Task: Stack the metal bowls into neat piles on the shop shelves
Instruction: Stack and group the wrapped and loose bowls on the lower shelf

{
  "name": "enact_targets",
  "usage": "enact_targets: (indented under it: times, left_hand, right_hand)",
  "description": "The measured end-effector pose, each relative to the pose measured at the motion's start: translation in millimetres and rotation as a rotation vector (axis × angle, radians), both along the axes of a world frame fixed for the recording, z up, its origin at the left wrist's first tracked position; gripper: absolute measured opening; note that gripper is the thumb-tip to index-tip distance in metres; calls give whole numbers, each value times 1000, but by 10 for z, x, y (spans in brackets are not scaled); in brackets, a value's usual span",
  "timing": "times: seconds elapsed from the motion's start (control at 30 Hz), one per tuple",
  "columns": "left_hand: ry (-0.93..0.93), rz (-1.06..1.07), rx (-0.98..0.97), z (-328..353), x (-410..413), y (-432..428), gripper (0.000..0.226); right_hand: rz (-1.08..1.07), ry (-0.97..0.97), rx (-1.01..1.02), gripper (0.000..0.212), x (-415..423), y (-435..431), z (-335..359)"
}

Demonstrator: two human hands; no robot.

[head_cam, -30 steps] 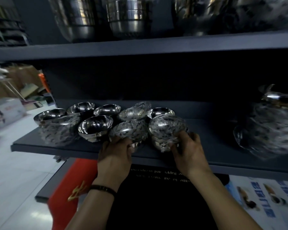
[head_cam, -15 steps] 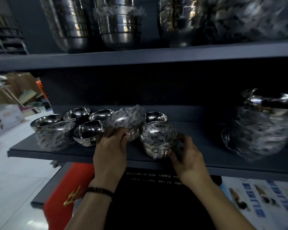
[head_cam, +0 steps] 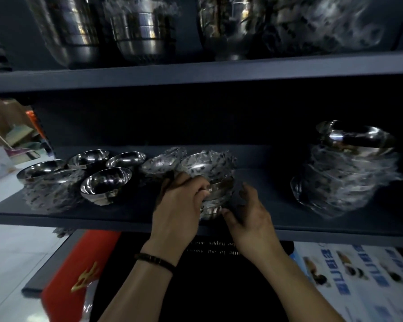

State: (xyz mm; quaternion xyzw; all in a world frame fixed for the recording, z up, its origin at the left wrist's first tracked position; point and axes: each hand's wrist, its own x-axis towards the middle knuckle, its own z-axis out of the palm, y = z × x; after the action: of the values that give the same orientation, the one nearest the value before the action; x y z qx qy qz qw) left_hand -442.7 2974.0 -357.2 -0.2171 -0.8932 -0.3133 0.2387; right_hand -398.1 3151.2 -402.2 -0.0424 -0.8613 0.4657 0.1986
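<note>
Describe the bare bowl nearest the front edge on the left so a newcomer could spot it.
Find the middle shelf and its cluster of small bowls at the left. The unwrapped bowl sits nearest the front edge, left of the left hand. Unlike the plastic-wrapped pile beside it, its shiny inside shows.

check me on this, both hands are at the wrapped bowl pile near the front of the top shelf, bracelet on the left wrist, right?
Not quite: the wrapped bowl pile stands on the middle shelf, not the top one, as the head view shows. The rest holds: the left hand and right hand are both at the pile near the shelf's front edge, and the bracelet is on the left wrist.
</note>
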Motion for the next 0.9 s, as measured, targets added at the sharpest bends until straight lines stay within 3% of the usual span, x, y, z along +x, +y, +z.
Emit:
enact_targets:
  times: [0.13,0.67,0.9]
  left_hand:
    - [-71,-12,28,-20,-60,-24,12]
    - [-71,-94,79,-13,-107,-33,17]
    - [83,72,81,131,-186,-355,13]
  right_hand:
    - [14,11,-6,82,2,48,-25]
    - [54,54,10,79,-24,-50,-69]
    - [61,60,68,76,-102,-113,-105]
